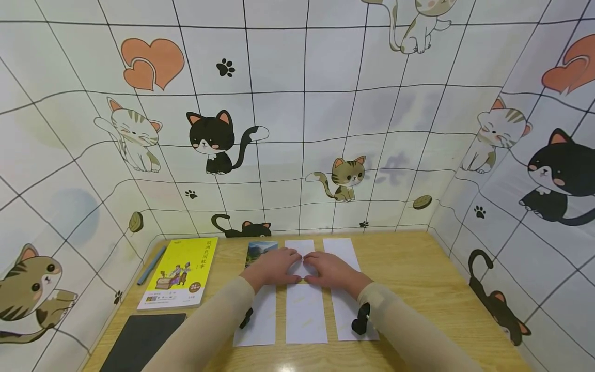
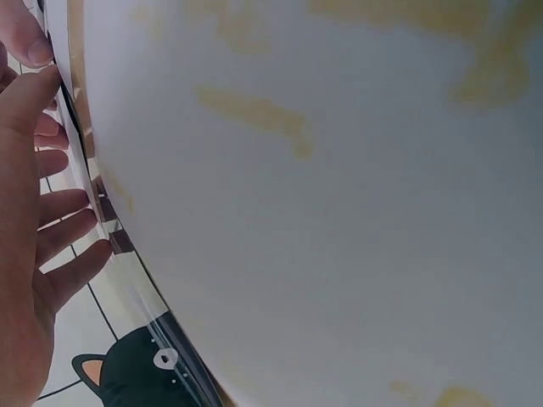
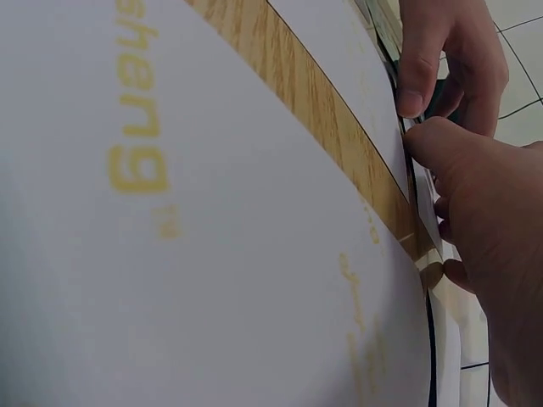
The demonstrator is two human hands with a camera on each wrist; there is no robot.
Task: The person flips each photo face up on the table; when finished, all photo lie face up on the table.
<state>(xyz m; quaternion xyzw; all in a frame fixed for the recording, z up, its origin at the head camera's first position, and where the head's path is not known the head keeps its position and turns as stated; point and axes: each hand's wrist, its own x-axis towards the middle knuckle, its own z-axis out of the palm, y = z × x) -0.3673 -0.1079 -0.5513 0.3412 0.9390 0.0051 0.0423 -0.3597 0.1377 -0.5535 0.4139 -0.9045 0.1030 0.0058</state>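
A white sheet (image 1: 299, 246) lies at the top of the middle column of paper. On it rest my left hand (image 1: 277, 267) and my right hand (image 1: 335, 271), fingertips facing each other and thumbs near its lower edge. The fingers look mostly straight, and the hands cover much of that sheet. Below it lies another white sheet (image 1: 306, 318) with faint yellow print. To the left, a landscape photo (image 1: 260, 250) lies face up, partly under my left hand, above a white sheet (image 1: 255, 323). White paper also runs down the right column, with an upper sheet (image 1: 340, 247) and a lower sheet (image 1: 349, 323).
A yellow book (image 1: 183, 266) lies at the left of the wooden table (image 1: 418, 289). Left of the book is a blue-grey pen (image 1: 152, 265). A dark flat item (image 1: 144, 341) sits at the front left. A cat-patterned white cloth (image 1: 279, 119) surrounds the table's back and sides.
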